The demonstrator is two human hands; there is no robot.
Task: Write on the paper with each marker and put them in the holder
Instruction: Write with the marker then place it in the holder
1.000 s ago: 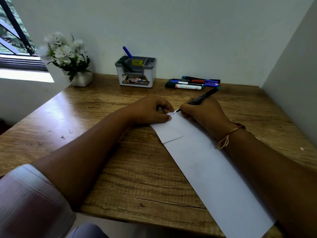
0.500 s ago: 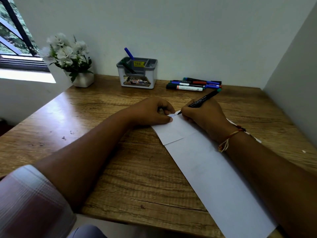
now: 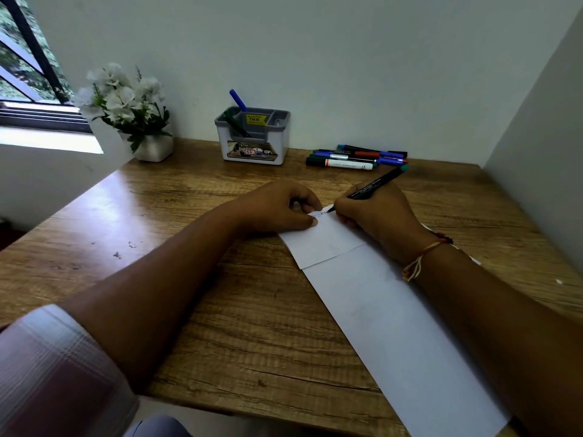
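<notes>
Wooden surface (image 3: 176, 216) fills a white-walled corner, with a window (image 3: 22, 74) at your far left and a white pot of white flowers (image 3: 154, 148) beside it. At the back wall stands the grey-and-white holder (image 3: 271, 143); a blue marker (image 3: 238, 100) and a dark marker (image 3: 235, 124) lean inside its left compartment. Just right of the holder a bunch of loose markers (image 3: 356, 157) lies flat on the wood.

A long strip of paper (image 3: 394, 316) runs from the near right edge toward the middle, its far end folded over. Your left hand (image 3: 274, 206) holds that far corner down: the thumb lies flat on the sheet and the fingers curl at its edge. Your right hand (image 3: 375, 212) pinches a black marker with a teal end (image 3: 375, 184) in a writing grip. The tip touches the paper just beside your left thumb, next to a few small written marks, and the barrel tilts back to the right. A thread bracelet (image 3: 422, 253) circles your right wrist, and a pale checked sleeve (image 3: 47, 367) covers your left upper arm.
</notes>
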